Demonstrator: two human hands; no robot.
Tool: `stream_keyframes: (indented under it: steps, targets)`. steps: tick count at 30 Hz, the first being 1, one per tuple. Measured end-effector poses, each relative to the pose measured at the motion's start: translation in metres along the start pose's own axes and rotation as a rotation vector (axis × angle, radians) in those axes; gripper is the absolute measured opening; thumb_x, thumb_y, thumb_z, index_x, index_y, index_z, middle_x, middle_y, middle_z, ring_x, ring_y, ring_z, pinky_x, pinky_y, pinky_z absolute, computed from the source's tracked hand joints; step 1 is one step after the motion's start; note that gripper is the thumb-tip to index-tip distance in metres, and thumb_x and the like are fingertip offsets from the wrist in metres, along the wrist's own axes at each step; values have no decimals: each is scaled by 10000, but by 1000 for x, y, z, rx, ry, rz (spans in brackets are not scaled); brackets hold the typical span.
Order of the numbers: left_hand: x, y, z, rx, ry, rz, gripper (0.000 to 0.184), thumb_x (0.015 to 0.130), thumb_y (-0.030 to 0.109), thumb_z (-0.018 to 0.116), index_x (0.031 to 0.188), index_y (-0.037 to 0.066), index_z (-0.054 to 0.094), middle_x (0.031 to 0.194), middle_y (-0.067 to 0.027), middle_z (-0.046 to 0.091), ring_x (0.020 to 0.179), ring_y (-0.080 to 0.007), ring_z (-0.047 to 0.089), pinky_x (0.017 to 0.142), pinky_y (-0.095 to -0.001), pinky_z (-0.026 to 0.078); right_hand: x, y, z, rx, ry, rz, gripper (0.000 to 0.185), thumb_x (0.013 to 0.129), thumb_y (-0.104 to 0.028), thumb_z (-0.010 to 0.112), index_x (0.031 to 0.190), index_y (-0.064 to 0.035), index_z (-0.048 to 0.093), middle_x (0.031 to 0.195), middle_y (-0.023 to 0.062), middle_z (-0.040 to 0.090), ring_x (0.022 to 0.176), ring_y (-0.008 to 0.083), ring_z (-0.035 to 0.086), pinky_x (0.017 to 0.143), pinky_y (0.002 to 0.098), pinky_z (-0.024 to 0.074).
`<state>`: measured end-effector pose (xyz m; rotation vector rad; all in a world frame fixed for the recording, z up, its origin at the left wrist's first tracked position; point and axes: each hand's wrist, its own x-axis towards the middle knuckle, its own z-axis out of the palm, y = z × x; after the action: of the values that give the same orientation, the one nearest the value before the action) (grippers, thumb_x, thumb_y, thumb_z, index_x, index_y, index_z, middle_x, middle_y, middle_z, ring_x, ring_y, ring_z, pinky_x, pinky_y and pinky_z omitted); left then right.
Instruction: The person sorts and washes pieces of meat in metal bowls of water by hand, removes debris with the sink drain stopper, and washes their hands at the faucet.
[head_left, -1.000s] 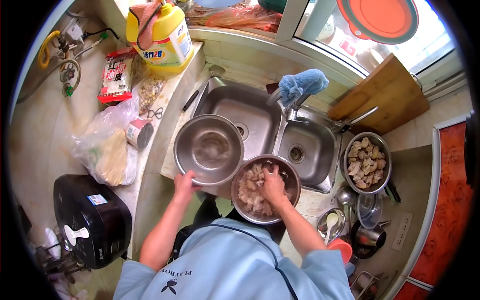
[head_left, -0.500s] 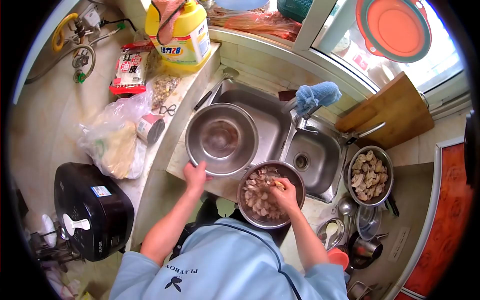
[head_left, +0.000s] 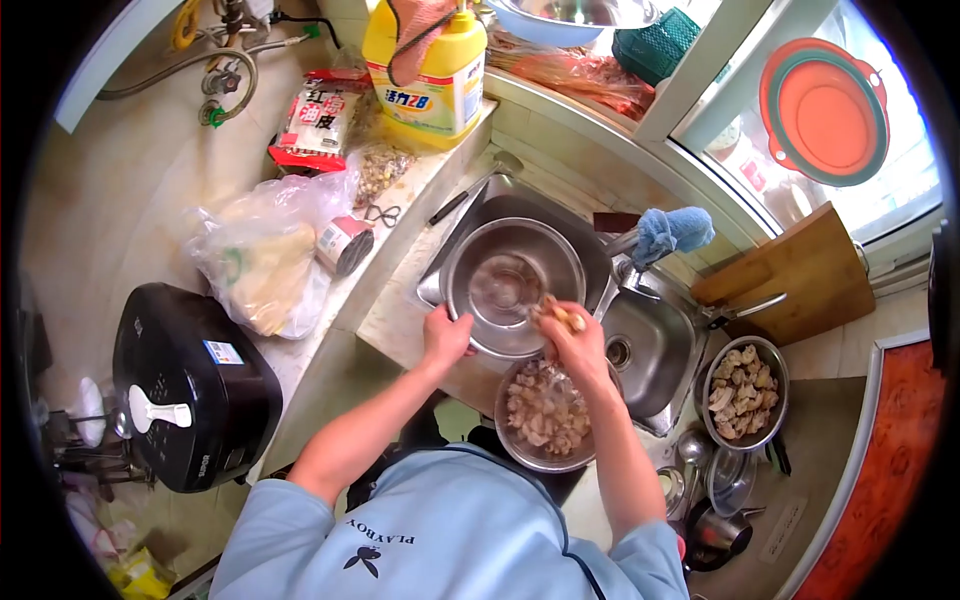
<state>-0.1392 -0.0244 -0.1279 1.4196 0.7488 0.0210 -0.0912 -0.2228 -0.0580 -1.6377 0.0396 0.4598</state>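
Observation:
A wide steel basin (head_left: 466,275) sits over the left bowl of the sink, with some cloudy liquid at its bottom. My left hand (head_left: 445,337) grips its near-left rim, the thumb bent over the edge. Just above the basin's near-right rim, my right hand (head_left: 578,345) is closed around several pale meat pieces (head_left: 560,316). Below that hand stands a second steel bowl (head_left: 528,460), close to my body, with many pinkish raw meat chunks (head_left: 545,412) in water. My right forearm covers part of this bowl's right side.
Right of the sink is a steel bowl of pale meat pieces (head_left: 743,393), near a ladle (head_left: 692,450). The faucet (head_left: 628,275) has a blue cloth (head_left: 672,235) on it. A wooden board (head_left: 800,285) leans behind. Left are a rice cooker (head_left: 190,390), a plastic bag (head_left: 265,265) and a yellow jug (head_left: 425,75).
My right hand has lifted out of the meat bowl with pieces in it and moved up to the basin's rim. My left hand stays at the basin. The camera view has shifted.

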Motion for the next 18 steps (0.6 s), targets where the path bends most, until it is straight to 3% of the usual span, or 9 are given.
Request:
stream_keyframes:
  steps: [2,4,5,8,13,15,16,18]
  targets:
    - [-3,9,1,-4,13,-13,183,791,68,524,911,-55,589,672,-147,627,481,-218,625,389,-327,530,16,-8,14,-32,-75,50,418,825,-173,638,1188,15,550,930,74,627,769,133,586,634,247,493]
    - [-2,14,-1,21,-15,-36,189,789,64,513,904,-66,585,668,-156,627,487,-229,631,391,-334,533,35,7,22,-54,-42,-76,505,854,-209,623,1277,25,476,1075,143,610,860,170,605,632,259,512]
    - [2,10,-4,22,-26,-10,195,787,63,506,896,-81,580,667,-166,626,497,-239,636,394,-336,536,37,11,20,-164,3,-131,450,883,-196,580,1258,36,490,1183,185,564,948,188,603,682,264,519]
    - [7,8,-11,55,17,-39,226,758,53,505,941,-65,566,686,-129,619,490,-201,616,388,-307,533,21,13,9,-30,14,-101,377,895,-151,543,1231,21,524,1139,179,599,948,218,615,726,274,518]
    - [14,-6,-17,3,22,-82,223,756,58,512,933,-72,553,690,-129,605,473,-201,601,377,-303,526,-21,33,-28,-142,59,-134,292,885,-127,554,1125,37,583,1013,154,657,880,237,639,773,312,504]
    - [13,-6,-17,-18,19,-96,223,757,59,514,932,-75,548,694,-131,603,471,-202,597,378,-303,525,-53,51,-39,-631,220,-181,289,868,-152,584,1088,35,600,987,163,656,877,258,643,797,344,496]
    - [12,-5,-17,-31,21,-99,225,759,60,515,934,-77,546,695,-131,603,473,-202,597,381,-302,526,-64,73,-45,-781,160,-208,433,822,-252,649,1151,18,573,1073,212,607,1008,334,588,860,407,473]
    - [10,-6,-16,-41,18,-107,226,760,60,516,936,-79,543,696,-132,602,476,-201,596,385,-302,527,-91,98,-37,-1137,82,-163,749,719,-401,734,1285,6,460,1252,253,475,1151,401,474,917,486,434]
